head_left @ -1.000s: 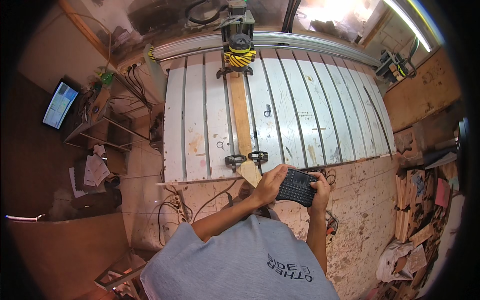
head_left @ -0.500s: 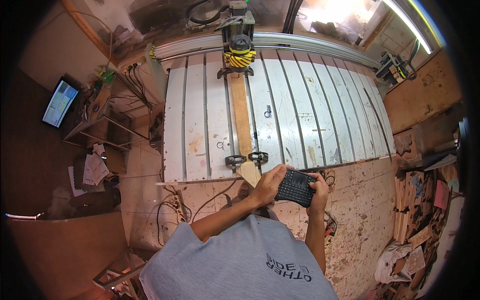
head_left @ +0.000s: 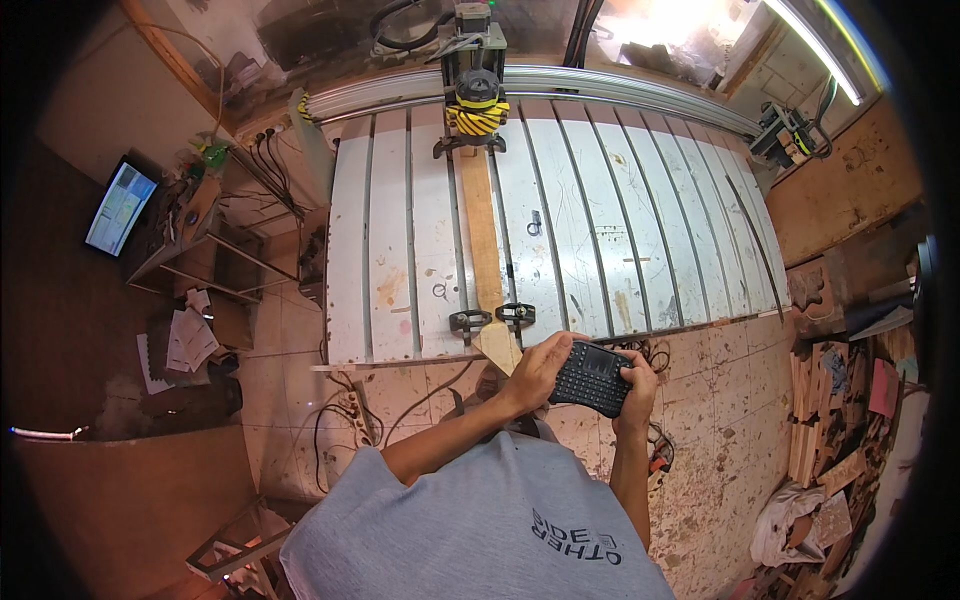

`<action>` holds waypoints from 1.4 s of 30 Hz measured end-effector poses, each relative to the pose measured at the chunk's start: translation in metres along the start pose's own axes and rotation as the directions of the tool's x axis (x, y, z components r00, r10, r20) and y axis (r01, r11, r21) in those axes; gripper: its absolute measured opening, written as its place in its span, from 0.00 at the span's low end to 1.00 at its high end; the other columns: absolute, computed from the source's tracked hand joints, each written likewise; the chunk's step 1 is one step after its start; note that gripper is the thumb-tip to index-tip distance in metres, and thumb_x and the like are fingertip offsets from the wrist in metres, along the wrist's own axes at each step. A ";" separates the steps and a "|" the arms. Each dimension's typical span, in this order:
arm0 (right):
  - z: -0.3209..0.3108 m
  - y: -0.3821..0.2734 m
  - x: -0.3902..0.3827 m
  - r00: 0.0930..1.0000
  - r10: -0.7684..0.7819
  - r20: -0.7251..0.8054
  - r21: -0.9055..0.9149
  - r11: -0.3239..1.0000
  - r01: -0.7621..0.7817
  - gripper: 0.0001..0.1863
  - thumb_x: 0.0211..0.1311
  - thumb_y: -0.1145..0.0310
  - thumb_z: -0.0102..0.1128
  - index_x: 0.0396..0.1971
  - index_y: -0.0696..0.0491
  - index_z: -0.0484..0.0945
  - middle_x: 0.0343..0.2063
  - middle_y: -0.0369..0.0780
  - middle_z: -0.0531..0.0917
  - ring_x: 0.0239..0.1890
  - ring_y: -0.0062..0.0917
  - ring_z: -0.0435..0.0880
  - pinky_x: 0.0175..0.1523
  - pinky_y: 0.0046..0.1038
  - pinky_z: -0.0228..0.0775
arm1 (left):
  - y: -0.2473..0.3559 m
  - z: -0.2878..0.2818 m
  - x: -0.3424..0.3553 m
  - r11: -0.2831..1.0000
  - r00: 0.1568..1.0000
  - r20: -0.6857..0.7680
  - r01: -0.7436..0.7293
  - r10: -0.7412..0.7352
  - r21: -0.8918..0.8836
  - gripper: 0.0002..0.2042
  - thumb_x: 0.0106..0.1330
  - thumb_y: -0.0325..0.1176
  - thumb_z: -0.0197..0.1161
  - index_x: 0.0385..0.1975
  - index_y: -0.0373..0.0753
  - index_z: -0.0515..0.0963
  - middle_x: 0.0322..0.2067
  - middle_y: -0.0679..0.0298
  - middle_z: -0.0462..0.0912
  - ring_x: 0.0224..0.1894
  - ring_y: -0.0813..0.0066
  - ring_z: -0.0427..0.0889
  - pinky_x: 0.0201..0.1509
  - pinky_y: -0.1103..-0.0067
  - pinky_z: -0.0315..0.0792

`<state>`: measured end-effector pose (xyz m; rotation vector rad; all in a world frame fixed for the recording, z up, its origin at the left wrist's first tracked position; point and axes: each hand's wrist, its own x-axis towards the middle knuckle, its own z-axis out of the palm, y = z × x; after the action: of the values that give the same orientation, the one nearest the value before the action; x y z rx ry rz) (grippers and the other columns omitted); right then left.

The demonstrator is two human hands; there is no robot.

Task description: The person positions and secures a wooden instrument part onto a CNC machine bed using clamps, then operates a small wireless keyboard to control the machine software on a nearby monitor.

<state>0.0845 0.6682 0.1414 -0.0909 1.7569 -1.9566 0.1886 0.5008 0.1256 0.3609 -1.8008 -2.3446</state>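
Observation:
A small black handheld keyboard (head_left: 592, 380) with a touch pad is held between my two hands, in front of the machine bed's near edge. My left hand (head_left: 540, 370) grips its left end, and my right hand (head_left: 637, 390) wraps its right end with the thumb over the top face. Beyond them a long wooden board (head_left: 483, 235) lies on the slotted white bed (head_left: 570, 250). Two black clamps (head_left: 515, 315) flank its near end, and a pale wood piece (head_left: 497, 345) juts over the edge there. At the board's far end stands the spindle head (head_left: 478, 105) with its yellow-and-black striped skirt.
A metal gantry rail (head_left: 620, 82) spans the back of the bed. On the left are a lit monitor (head_left: 122, 208) and a small table. A power strip (head_left: 357, 415) with cables lies on the tiled floor. Wood offcuts (head_left: 815, 420) are piled at the right.

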 end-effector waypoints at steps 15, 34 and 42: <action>-0.003 0.006 -0.003 1.000 0.010 -0.002 -0.036 0.999 -0.010 0.19 0.53 0.71 0.47 0.42 0.62 0.79 0.31 0.38 0.81 0.31 0.19 0.79 0.38 0.21 0.73 | -0.012 -0.002 -0.001 1.000 1.000 -0.003 -0.021 0.021 0.012 0.27 0.84 0.50 0.37 0.58 0.32 0.74 0.41 0.61 0.85 0.42 0.81 0.83 0.48 0.82 0.76; 0.028 0.003 0.000 0.932 0.261 0.252 0.183 0.933 -0.311 0.33 0.56 0.68 0.46 0.63 0.65 0.70 0.50 0.49 0.81 0.45 0.30 0.86 0.42 0.30 0.86 | -0.027 -0.040 -0.010 0.990 0.985 -0.135 0.090 -0.105 -0.108 0.27 0.85 0.47 0.34 0.60 0.31 0.74 0.49 0.57 0.83 0.50 0.74 0.82 0.58 0.77 0.74; 0.079 -0.002 0.035 0.882 0.344 0.323 -0.023 0.934 -0.355 0.36 0.53 0.67 0.51 0.64 0.66 0.70 0.53 0.48 0.80 0.50 0.28 0.84 0.50 0.27 0.83 | -0.015 -0.074 -0.018 0.998 0.933 -0.354 0.045 -0.061 -0.053 0.28 0.84 0.49 0.34 0.59 0.31 0.74 0.50 0.57 0.83 0.51 0.74 0.82 0.59 0.78 0.74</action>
<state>0.0832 0.5823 0.1462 -0.0702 1.4105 -1.6067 0.2270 0.4412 0.0949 0.7806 -1.5824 -2.1729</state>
